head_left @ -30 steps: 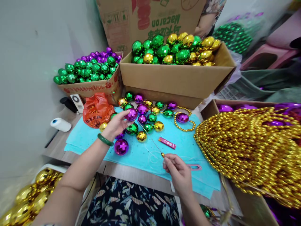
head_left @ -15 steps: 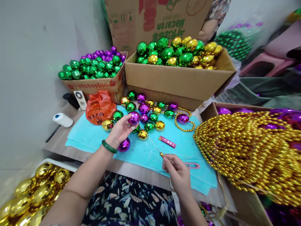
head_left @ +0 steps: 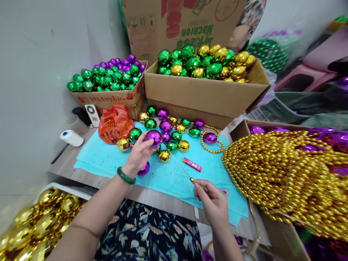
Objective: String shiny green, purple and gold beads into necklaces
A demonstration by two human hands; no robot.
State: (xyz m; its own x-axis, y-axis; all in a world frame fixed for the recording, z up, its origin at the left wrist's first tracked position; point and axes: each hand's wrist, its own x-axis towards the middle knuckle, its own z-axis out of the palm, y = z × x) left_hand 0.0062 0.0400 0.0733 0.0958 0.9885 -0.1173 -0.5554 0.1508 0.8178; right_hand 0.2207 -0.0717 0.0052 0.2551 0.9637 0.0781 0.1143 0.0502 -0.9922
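My left hand [head_left: 138,155], with a green bangle [head_left: 125,176] at the wrist, is closed around a shiny purple bead [head_left: 153,137]. From that bead a thin straight strand [head_left: 176,159] runs down to a small gold bead [head_left: 191,179]; I cannot tell whether it is needle or thread. The fingertips of my right hand [head_left: 212,201] pinch at the small gold bead. Behind my left hand lie strung green, gold and purple beads, among them a gold faceted bead [head_left: 164,156]. Loose clear thread [head_left: 181,181] curls on the turquoise cloth [head_left: 103,159].
Behind the cloth stand a box of green and gold beads [head_left: 201,90] and a box of green and purple beads [head_left: 108,98]. Gold bead strings [head_left: 282,174] bulge at right. A red bag [head_left: 115,125], a thread spool [head_left: 71,138] and a pink strip [head_left: 192,164] lie nearby. Another person's arm [head_left: 240,34] shows behind.
My right hand has moved slightly right with the small gold bead, and the strand between the hands is longer. My left hand still holds the purple bead, slightly further left.
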